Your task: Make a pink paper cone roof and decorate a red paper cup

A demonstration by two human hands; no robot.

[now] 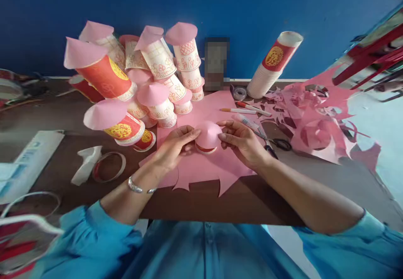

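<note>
A small pink paper cone (208, 134) sits like a roof on a red paper cup (206, 149), of which only the lower rim shows. My left hand (178, 142) pinches the cone's left edge between thumb and fingers. On the opposite edge, my right hand (239, 139) grips it the same way. Both hands are above a large pink paper sheet (201, 170) with a jagged cut front edge. Black-handled scissors (281, 144) lie just right of my right hand, beside a clear tube-like item (247, 121) partly behind my fingers.
Several decorated paper cups with pink cone tops (157, 61) stand stacked at the back left. A tall cup stack (267, 71) leans at the back right, near markers (238, 110), a tape roll (239, 93) and pink scraps (317, 132). A cardboard ring (109, 167) lies left.
</note>
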